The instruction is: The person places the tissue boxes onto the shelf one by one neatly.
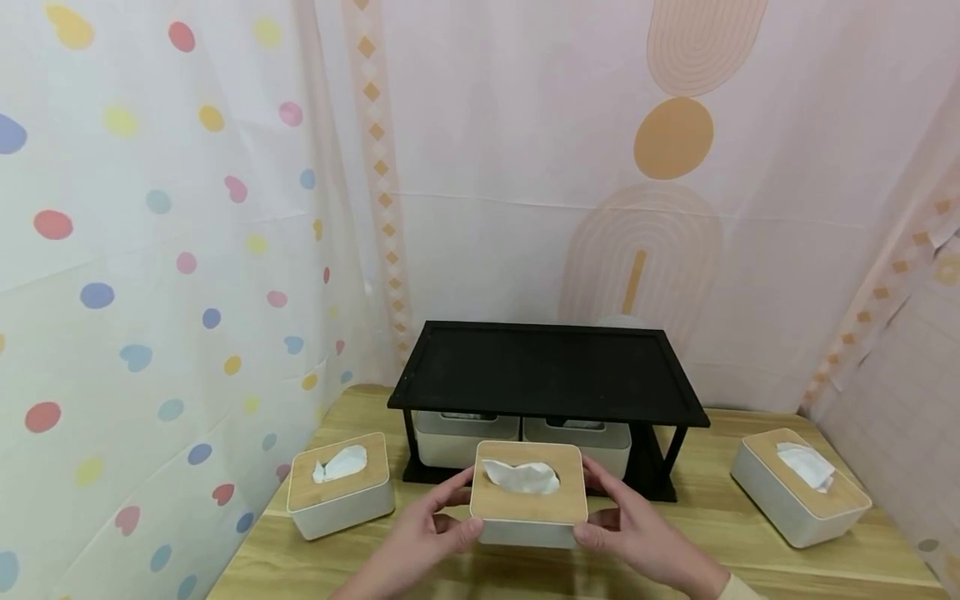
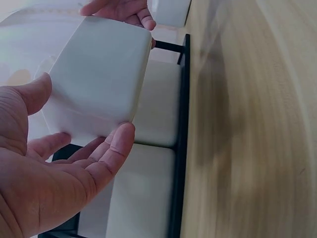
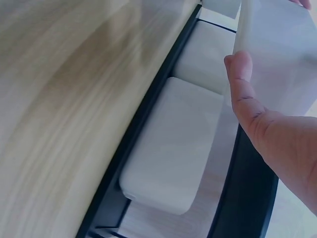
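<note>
Both hands hold one tissue box (image 1: 528,510) with a pale wood lid, whitish-grey sides and a white tissue in its slot. My left hand (image 1: 429,533) grips its left end, thumb at the near corner. At the right end, my right hand (image 1: 637,537) grips it the same way. In the left wrist view the box's pale underside (image 2: 101,64) shows, raised off the table. Behind it stands a black two-tier rack (image 1: 547,371). On its lower tier two similar tissue boxes, one on the left (image 1: 442,442) and one on the right (image 1: 600,442), sit side by side, partly hidden.
One more tissue box (image 1: 341,492) rests on the wooden table (image 1: 720,542) at the left, and another tissue box (image 1: 802,492) at the right, both angled. A dotted curtain (image 1: 172,333) hangs along the left side, a patterned curtain (image 1: 487,167) behind the rack.
</note>
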`<state>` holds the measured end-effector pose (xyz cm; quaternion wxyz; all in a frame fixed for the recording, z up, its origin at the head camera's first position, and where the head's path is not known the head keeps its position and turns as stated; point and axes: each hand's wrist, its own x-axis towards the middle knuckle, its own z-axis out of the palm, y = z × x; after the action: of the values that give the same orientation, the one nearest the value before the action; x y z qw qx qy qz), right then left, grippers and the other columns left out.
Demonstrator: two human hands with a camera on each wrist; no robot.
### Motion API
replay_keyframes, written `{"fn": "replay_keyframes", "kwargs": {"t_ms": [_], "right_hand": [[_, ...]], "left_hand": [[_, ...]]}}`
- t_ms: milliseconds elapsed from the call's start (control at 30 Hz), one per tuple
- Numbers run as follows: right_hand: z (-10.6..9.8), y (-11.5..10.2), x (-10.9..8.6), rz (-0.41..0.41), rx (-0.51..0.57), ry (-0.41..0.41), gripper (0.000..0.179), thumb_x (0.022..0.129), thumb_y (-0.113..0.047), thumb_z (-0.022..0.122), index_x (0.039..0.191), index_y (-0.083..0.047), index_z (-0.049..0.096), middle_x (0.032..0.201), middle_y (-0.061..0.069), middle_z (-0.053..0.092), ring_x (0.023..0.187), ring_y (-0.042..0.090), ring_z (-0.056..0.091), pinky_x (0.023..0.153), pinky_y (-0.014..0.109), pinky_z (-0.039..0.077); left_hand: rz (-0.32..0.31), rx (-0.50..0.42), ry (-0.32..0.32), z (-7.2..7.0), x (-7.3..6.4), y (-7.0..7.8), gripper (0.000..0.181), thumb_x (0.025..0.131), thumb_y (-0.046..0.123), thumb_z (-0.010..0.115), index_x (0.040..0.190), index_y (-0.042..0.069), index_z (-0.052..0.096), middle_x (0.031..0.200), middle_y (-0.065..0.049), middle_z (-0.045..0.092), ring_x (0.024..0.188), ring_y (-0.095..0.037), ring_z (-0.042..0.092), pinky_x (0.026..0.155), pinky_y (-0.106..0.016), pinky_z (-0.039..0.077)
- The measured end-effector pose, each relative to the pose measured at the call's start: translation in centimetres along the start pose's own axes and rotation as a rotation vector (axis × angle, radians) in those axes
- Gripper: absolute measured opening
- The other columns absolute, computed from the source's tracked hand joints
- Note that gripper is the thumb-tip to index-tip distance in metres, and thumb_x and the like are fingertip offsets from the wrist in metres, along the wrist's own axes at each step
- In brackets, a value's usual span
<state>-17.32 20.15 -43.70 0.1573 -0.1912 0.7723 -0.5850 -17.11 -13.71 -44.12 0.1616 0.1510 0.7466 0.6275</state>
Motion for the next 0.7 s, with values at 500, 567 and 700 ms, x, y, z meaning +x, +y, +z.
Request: {"fn": "replay_keyframes", "kwargs": {"t_ms": [500, 567, 700], "right_hand": [[-0.3, -1.5, 0.1, -0.051, -0.042, -0.011, 0.090, 0.106, -0.029, 0.070, 0.172, -0.007, 0.012, 0.167, 0.034, 0.033, 0.122, 0.031, 0.071, 0.090, 0.025, 0.060], [-0.3, -1.6, 0.1, -0.053, -0.035, -0.014, 0.090, 0.107, -0.029, 0.069, 0.173, -0.008, 0.011, 0.167, 0.034, 0.033, 0.124, 0.032, 0.070, 0.091, 0.025, 0.060], [-0.3, -1.8, 0.1, -0.054, -0.018, -0.019, 0.090, 0.107, -0.028, 0.068, 0.173, -0.010, 0.010, 0.169, 0.034, 0.029, 0.130, 0.037, 0.068, 0.092, 0.026, 0.061]], "left_hand": [[0.011, -0.007, 0.024, -0.2, -0.6, 1.5, 0.079, 0.102, 0.032, 0.076, 0.168, 0.011, 0.036, 0.147, -0.023, 0.060, 0.103, -0.025, 0.073, 0.084, -0.026, 0.061], [0.014, -0.004, 0.029, -0.2, -0.6, 1.6, 0.079, 0.102, 0.032, 0.076, 0.167, 0.011, 0.036, 0.147, -0.024, 0.059, 0.105, -0.026, 0.073, 0.084, -0.025, 0.061], [0.010, 0.015, 0.042, -0.3, -0.6, 1.9, 0.079, 0.102, 0.034, 0.076, 0.167, 0.013, 0.037, 0.150, -0.025, 0.057, 0.107, -0.028, 0.073, 0.085, -0.024, 0.061]]}}
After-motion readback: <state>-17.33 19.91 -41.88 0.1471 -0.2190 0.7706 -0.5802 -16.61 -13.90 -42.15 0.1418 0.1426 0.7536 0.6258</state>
